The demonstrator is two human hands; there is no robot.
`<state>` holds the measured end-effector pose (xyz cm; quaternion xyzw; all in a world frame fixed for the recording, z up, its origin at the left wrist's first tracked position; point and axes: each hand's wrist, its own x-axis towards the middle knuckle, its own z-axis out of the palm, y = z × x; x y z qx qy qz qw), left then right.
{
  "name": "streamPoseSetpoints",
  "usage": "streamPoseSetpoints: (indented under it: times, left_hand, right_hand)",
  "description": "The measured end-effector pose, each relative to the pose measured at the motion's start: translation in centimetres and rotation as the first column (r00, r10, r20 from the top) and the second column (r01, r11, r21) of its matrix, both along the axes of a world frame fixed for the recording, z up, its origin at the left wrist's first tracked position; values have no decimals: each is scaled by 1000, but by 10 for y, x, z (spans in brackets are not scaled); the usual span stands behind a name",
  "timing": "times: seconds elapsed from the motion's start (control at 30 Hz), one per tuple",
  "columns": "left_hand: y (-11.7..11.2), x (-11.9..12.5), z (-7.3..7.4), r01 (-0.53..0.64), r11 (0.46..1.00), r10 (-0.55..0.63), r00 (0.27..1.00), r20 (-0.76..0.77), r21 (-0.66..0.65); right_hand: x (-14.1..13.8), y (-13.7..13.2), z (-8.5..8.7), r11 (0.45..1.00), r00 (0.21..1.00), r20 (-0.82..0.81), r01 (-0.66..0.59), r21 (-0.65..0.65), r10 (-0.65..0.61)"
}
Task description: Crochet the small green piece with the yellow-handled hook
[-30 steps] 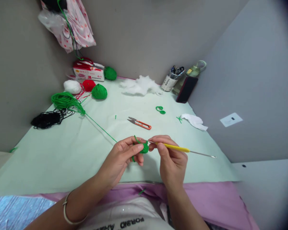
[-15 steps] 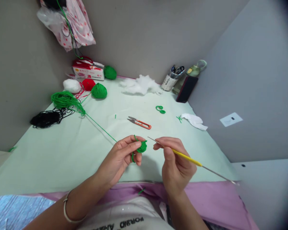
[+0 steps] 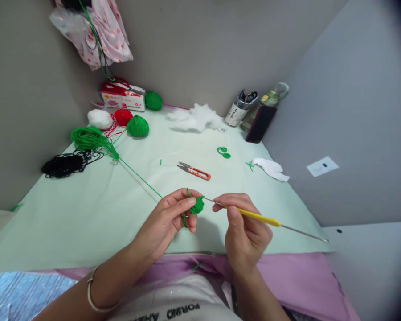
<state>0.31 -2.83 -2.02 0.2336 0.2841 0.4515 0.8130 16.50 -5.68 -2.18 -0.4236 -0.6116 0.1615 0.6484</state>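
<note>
My left hand (image 3: 169, 219) pinches a small green crochet piece (image 3: 197, 206) between thumb and fingers, with green yarn looped round one finger. A green strand (image 3: 138, 177) runs from it across the table to a loose green yarn pile (image 3: 90, 139). My right hand (image 3: 242, 225) is closed on a crochet hook (image 3: 257, 217) with a yellow handle. The hook's metal tip touches the right side of the green piece. Both hands hover over the near edge of the pale green table (image 3: 87, 214).
Orange thread snips (image 3: 194, 171) lie just beyond my hands. Farther back are green yarn balls (image 3: 138, 126), a red ball (image 3: 123, 117), a white ball (image 3: 100, 119), black yarn (image 3: 63, 165), white stuffing (image 3: 195, 118), a box (image 3: 123, 100), a jar of tools (image 3: 238, 111), a phone (image 3: 260, 124) and a white scrap (image 3: 270, 168).
My right hand drew the hook out and away from the green piece, then brought its tip back against it. My left hand stayed nearly still.
</note>
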Motion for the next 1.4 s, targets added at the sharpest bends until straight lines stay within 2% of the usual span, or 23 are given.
streamPoseSetpoints:
  times: [0.33,0.5,0.63,0.83,0.93,1.13,1.23,1.4]
  left_hand:
    - [-2,0,-1,5,1000,-5,1000,-4,4]
    - [-3,-1,0,0,1000,1,999,-45,29]
    - [-4,0,2,11,998,-5,995,-95,64]
    - [-4,1,2,-11,991,34,984,-173,132]
    - [-4,0,0,-33,986,64,981,-185,164]
    - [-4,0,1,-58,989,82,979,-185,137]
    - [-4,0,4,-73,991,92,981,-172,112]
    - [-5,-1,7,-76,985,107,974,-199,155]
  right_hand:
    - [1,-1,0,1000,999,37,8,-20,-7]
    - [3,-3,-4,999,992,128,0,36,-5]
    - [1,-4,-6,998,987,147,-63,3,62]
    - [-3,0,-9,982,985,-10,-170,-86,170]
    - [-2,3,-10,972,975,-129,-198,-128,182]
    - [0,9,-13,921,899,-392,-308,-240,198]
    - [-1,12,-12,909,875,-450,-320,-265,177]
    - [-2,15,-7,887,841,-500,-376,-266,206]
